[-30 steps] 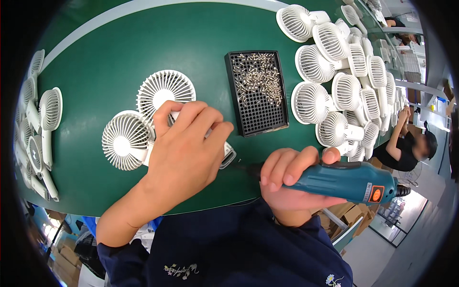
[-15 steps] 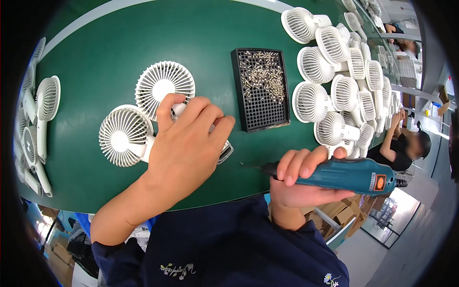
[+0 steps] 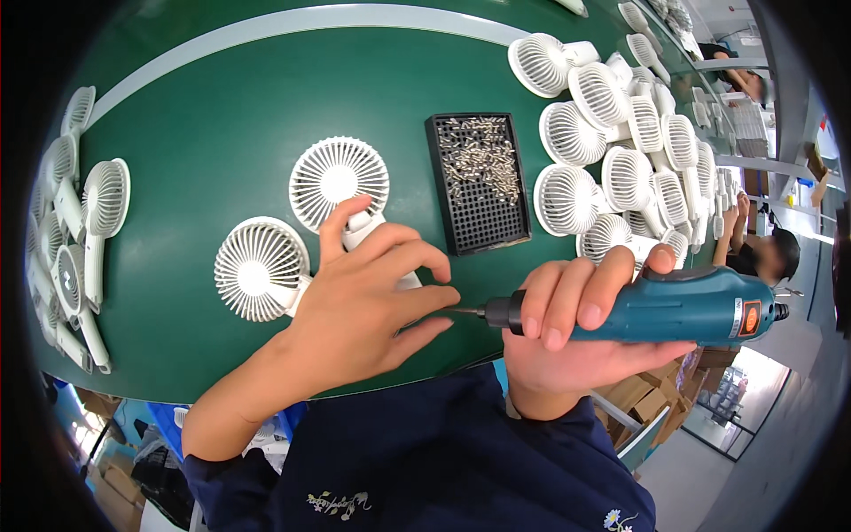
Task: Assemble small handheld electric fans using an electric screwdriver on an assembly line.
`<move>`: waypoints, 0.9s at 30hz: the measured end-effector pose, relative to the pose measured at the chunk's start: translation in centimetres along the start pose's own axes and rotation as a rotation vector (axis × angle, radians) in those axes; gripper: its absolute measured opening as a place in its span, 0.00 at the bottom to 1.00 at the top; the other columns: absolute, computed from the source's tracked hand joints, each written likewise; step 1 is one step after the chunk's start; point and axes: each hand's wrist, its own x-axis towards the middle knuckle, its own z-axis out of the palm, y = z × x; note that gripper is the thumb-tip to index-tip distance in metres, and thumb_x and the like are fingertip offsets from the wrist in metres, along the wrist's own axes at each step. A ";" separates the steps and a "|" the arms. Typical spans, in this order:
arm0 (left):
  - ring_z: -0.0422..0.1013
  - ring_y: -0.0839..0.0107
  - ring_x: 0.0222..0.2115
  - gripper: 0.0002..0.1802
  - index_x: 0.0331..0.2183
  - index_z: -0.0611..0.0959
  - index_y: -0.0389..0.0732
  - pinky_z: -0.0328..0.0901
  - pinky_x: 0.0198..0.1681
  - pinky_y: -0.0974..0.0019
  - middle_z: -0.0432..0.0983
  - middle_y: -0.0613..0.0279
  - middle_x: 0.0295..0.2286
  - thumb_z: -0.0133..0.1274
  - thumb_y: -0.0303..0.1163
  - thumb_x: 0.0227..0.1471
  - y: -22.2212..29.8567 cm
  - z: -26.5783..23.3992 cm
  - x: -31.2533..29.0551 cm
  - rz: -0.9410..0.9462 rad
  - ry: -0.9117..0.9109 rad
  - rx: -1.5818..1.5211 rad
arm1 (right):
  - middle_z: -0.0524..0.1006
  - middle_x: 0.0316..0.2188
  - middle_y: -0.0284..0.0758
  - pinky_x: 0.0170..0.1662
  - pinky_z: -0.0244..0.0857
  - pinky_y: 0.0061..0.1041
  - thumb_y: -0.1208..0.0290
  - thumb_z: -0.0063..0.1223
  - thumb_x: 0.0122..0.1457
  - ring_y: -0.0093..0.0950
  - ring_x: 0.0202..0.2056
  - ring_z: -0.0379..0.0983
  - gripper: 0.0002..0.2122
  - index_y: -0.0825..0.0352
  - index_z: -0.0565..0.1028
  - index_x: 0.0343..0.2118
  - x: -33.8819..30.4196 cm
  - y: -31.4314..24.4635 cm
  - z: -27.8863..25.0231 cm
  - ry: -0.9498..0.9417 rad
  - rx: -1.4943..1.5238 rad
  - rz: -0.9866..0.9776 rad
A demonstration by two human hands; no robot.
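My right hand (image 3: 576,328) is wrapped around a teal electric screwdriver (image 3: 678,309) with a black nose. It lies nearly level, its thin bit pointing left with the tip close to the fingertips of my left hand (image 3: 363,306). Whether a screw sits on the bit I cannot make out. Palm down and fingers spread, my left hand hovers over or rests on the handle of a white handheld fan (image 3: 339,183), hiding much of it. Beside it lies a second white fan (image 3: 261,269), its handle running under the same hand.
A black perforated tray (image 3: 479,222) with many loose silver screws lies beyond my hands. White fans are heaped at the right (image 3: 567,199) and left (image 3: 106,199) of the green table (image 3: 204,133). Another person (image 3: 767,253) sits at the far right.
My left hand has moved slightly right and its fingers have spread. The screwdriver's bit has come close to its fingertips. The whole view has shifted a little.
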 end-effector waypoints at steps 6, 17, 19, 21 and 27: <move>0.70 0.74 0.36 0.09 0.26 0.86 0.47 0.43 0.60 0.45 0.79 0.79 0.30 0.67 0.31 0.35 -0.5 0.2 -0.1 0.037 0.043 -0.002 | 0.69 0.24 0.37 0.18 0.62 0.30 0.29 0.30 0.56 0.30 0.16 0.66 0.36 0.55 0.59 0.56 0.2 0.2 0.0 -0.007 0.002 -0.004; 0.72 0.75 0.37 0.14 0.31 0.87 0.43 0.44 0.60 0.46 0.81 0.75 0.36 0.67 0.34 0.37 -0.6 0.1 0.1 0.035 0.021 0.037 | 0.65 0.22 0.31 0.13 0.58 0.22 0.37 0.31 0.62 0.21 0.13 0.60 0.31 0.63 0.60 0.52 1.2 1.3 -0.4 -0.025 -0.048 -0.086; 0.72 0.74 0.37 0.16 0.32 0.86 0.42 0.44 0.60 0.47 0.81 0.74 0.37 0.67 0.36 0.36 -0.6 0.0 -0.1 0.049 0.015 0.033 | 0.66 0.23 0.32 0.14 0.58 0.22 0.37 0.31 0.62 0.22 0.13 0.60 0.31 0.63 0.60 0.52 1.0 1.4 -0.5 -0.011 -0.034 -0.077; 0.73 0.71 0.39 0.25 0.40 0.83 0.41 0.43 0.61 0.45 0.78 0.70 0.43 0.68 0.36 0.35 -0.2 -0.3 0.1 0.019 -0.020 0.034 | 0.66 0.23 0.32 0.15 0.59 0.23 0.36 0.31 0.62 0.23 0.13 0.61 0.31 0.63 0.60 0.52 0.6 1.4 -0.5 0.004 -0.021 -0.068; 0.72 0.62 0.43 0.31 0.51 0.70 0.33 0.41 0.63 0.42 0.76 0.55 0.39 0.52 0.16 0.39 0.4 -1.1 0.5 -0.034 -0.148 0.042 | 0.72 0.24 0.45 0.22 0.64 0.35 0.39 0.42 0.60 0.35 0.18 0.68 0.30 0.64 0.62 0.50 -1.6 1.7 0.4 -0.193 -0.121 -0.130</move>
